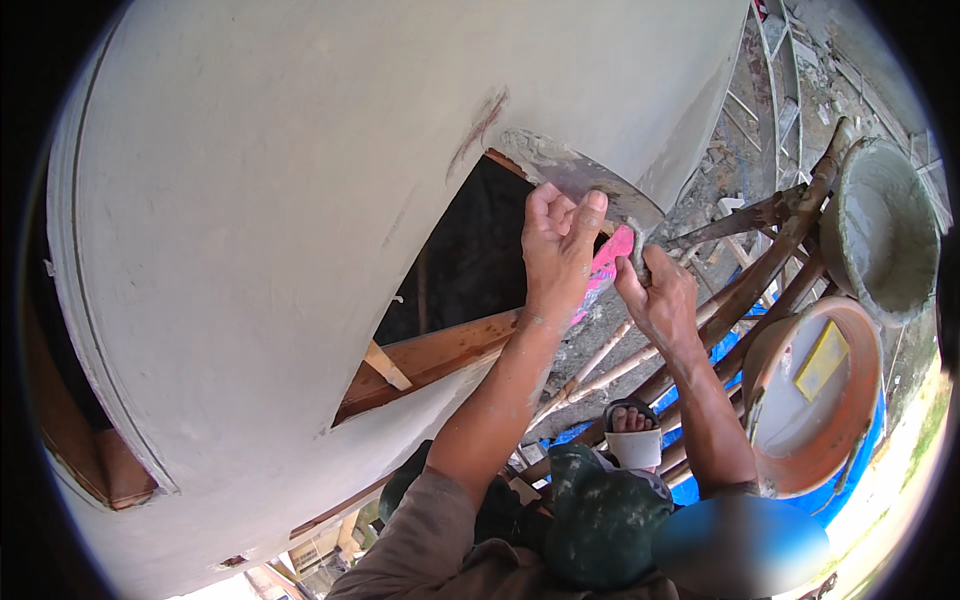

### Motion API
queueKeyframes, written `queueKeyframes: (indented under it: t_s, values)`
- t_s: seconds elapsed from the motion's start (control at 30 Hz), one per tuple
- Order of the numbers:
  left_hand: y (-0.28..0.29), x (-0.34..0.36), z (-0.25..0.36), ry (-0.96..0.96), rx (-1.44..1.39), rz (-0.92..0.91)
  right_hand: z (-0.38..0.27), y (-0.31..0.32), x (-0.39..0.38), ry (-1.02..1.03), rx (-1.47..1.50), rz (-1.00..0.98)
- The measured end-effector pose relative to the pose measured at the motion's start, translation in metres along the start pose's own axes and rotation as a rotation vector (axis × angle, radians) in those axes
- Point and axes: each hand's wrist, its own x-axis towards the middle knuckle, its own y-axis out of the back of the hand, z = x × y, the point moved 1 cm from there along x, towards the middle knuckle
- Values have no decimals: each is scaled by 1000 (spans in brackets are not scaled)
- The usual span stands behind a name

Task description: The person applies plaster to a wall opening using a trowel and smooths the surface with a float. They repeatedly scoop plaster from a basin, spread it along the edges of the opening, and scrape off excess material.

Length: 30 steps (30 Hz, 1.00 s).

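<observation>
A flat metal trowel (598,184), its blade smeared with grey plaster, lies along the upper right edge of a four-sided opening in a pale plastered wall. My right hand (665,300) is closed round its plaster-caked handle, below the blade's right end. Just under the blade is my left hand (560,245), fingers curled and thumb raised against the lower edge of the blade. Whether anything sits inside those fingers is hidden. Between my hands shows a bright pink piece (608,262), partly covered by my left hand.
The smooth wall (280,200) fills the left. Its dark opening (465,250) has a wooden frame (440,355). At right stand a grey plaster-coated bucket (880,230) and an orange basin (860,400) holding a yellow block (822,360). Wooden poles (770,275) cross above rubble.
</observation>
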Motion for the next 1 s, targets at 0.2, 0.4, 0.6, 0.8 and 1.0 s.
queueKeyframes:
  t_s: [0.2, 0.4, 0.6, 0.8, 1.0]
  values:
    - [-38, 12, 33, -74, -56, -104, 3, 5, 12, -43, 24, 79]
    - [-45, 20, 53, -13, 62, -35, -6, 9, 25, -43, 53, 59]
    - [-43, 19, 53, 21, 2, 40, -6, 10, 27, -46, -15, 21]
    - [-35, 8, 27, -87, 1, 19, 3, 10, 12, -31, -48, 46]
    - [-54, 20, 48, -49, 52, 17, 1, 9, 23, -62, -10, 95]
